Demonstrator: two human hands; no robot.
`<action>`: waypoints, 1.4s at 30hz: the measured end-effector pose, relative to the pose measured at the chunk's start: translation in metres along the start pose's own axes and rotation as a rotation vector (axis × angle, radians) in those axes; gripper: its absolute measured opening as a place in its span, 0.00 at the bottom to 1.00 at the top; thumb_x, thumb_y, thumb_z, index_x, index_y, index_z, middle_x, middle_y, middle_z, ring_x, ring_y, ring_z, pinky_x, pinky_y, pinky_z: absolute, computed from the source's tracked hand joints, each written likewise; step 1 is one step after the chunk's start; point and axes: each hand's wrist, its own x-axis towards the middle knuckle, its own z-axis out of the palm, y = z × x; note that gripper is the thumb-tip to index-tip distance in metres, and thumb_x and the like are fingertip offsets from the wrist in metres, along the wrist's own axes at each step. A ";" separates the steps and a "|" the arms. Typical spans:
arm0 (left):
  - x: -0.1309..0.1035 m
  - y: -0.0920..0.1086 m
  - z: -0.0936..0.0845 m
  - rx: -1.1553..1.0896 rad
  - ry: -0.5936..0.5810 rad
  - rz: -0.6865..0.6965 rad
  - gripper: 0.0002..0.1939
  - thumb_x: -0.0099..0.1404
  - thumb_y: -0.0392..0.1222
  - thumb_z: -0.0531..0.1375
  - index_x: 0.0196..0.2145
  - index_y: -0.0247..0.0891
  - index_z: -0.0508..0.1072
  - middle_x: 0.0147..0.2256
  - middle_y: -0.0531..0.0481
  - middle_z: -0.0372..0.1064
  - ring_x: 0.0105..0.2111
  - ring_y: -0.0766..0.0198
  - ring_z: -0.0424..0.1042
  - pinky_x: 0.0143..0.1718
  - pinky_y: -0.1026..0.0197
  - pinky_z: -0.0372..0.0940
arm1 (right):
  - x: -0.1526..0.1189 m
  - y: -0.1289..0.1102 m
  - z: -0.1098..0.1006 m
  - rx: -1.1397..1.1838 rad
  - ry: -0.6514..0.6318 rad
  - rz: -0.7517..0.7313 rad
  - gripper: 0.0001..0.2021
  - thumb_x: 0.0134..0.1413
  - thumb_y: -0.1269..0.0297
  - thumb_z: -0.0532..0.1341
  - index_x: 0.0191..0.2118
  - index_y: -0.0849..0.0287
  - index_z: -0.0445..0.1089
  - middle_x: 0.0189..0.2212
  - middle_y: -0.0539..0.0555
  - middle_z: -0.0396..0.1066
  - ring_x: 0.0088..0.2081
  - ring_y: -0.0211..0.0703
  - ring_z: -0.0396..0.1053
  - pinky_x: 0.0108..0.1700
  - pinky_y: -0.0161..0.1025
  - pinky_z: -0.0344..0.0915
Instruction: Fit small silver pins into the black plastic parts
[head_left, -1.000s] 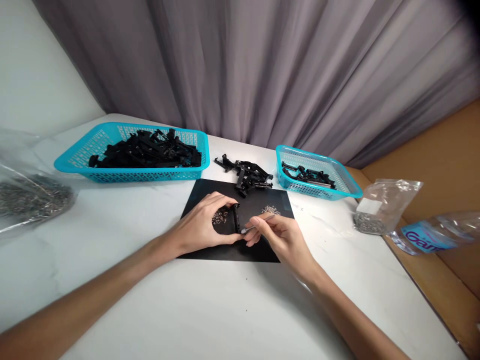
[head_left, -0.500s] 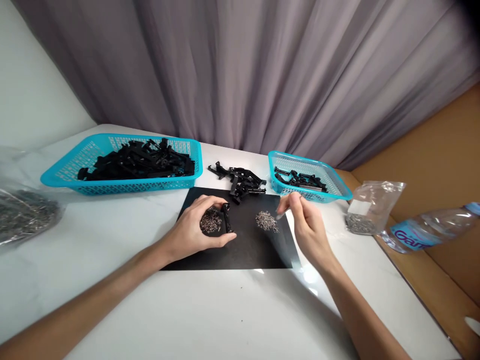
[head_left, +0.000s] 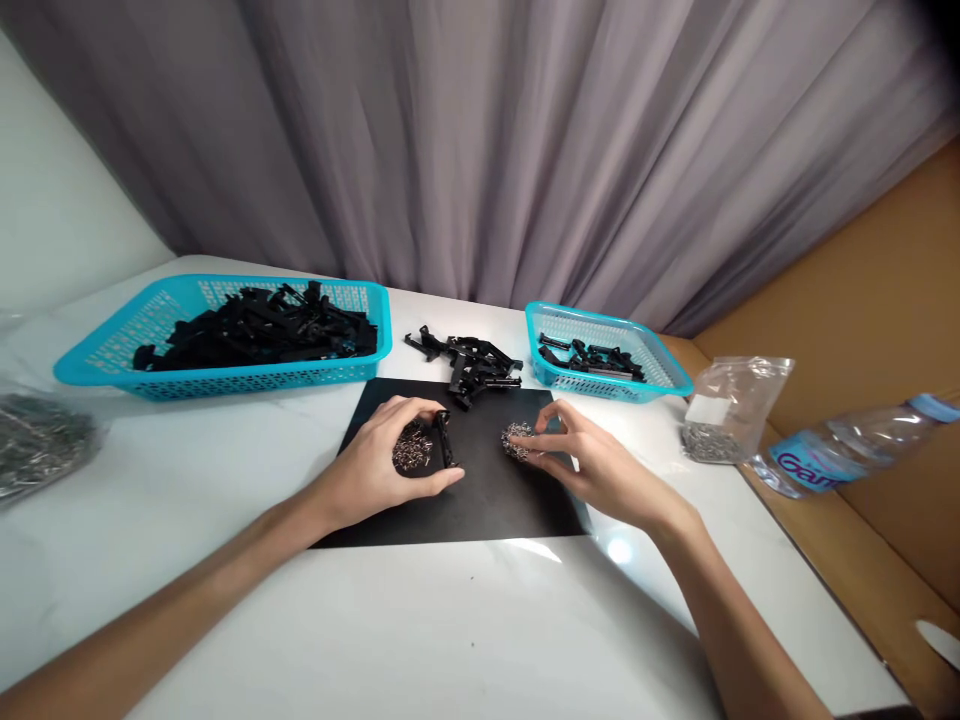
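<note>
My left hand (head_left: 379, 460) grips a narrow black plastic part (head_left: 445, 440), held upright between thumb and fingertips over the black mat (head_left: 480, 510). Just behind that part, partly ringed by the same hand, is a pile of small coppery-looking metal pieces (head_left: 412, 447). My right hand (head_left: 592, 462) reaches down to a second pile of small silvery metal pieces (head_left: 516, 441). Its fingers are apart, and the fingertips touch or hover at the pile's right side. Any single piece between them is too small to make out.
Black plastic parts (head_left: 476, 365) lie loose at the mat's far edge. A large blue basket (head_left: 262, 382) of black parts stands left, a smaller blue basket (head_left: 600, 385) right. Bags of metal pieces sit at far left (head_left: 45, 440) and right (head_left: 712, 440), near a water bottle (head_left: 847, 450).
My right hand has come left and down from beside the mat's right edge to the silvery pile, its fingers spreading from a pinch. My left hand keeps its hold; the view has shifted slightly.
</note>
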 end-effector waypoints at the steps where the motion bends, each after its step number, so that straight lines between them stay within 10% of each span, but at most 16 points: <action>1: 0.000 0.000 0.000 -0.001 -0.004 -0.001 0.28 0.58 0.57 0.69 0.51 0.42 0.68 0.47 0.47 0.69 0.49 0.52 0.71 0.55 0.46 0.68 | -0.001 -0.002 0.002 -0.038 -0.018 -0.017 0.17 0.69 0.67 0.57 0.58 0.47 0.74 0.49 0.58 0.65 0.41 0.46 0.71 0.45 0.49 0.72; 12: 0.000 0.000 0.000 0.007 -0.021 0.031 0.27 0.60 0.56 0.68 0.50 0.42 0.68 0.48 0.47 0.70 0.50 0.52 0.69 0.55 0.46 0.67 | 0.013 -0.007 0.027 -0.094 0.101 -0.048 0.06 0.68 0.70 0.59 0.42 0.57 0.74 0.43 0.57 0.71 0.41 0.47 0.69 0.42 0.45 0.68; 22: 0.000 0.002 0.001 0.011 -0.029 0.040 0.27 0.58 0.56 0.69 0.50 0.42 0.69 0.48 0.46 0.71 0.51 0.50 0.69 0.55 0.44 0.67 | 0.010 -0.007 0.026 -0.120 0.036 -0.133 0.14 0.69 0.61 0.59 0.57 0.51 0.74 0.48 0.58 0.70 0.46 0.50 0.70 0.46 0.49 0.68; 32: 0.000 0.001 0.002 0.017 -0.051 0.039 0.28 0.58 0.58 0.69 0.51 0.43 0.69 0.48 0.46 0.71 0.51 0.49 0.69 0.56 0.44 0.67 | 0.014 -0.002 0.034 -0.109 0.111 -0.130 0.07 0.67 0.71 0.60 0.39 0.56 0.75 0.43 0.56 0.74 0.41 0.47 0.69 0.42 0.45 0.64; 42: -0.001 0.001 0.003 0.047 -0.075 0.072 0.29 0.58 0.58 0.69 0.52 0.42 0.68 0.49 0.45 0.69 0.51 0.48 0.68 0.55 0.43 0.66 | 0.011 0.006 0.023 0.165 0.154 0.095 0.04 0.67 0.69 0.58 0.42 0.56 0.69 0.39 0.53 0.75 0.37 0.44 0.69 0.39 0.40 0.65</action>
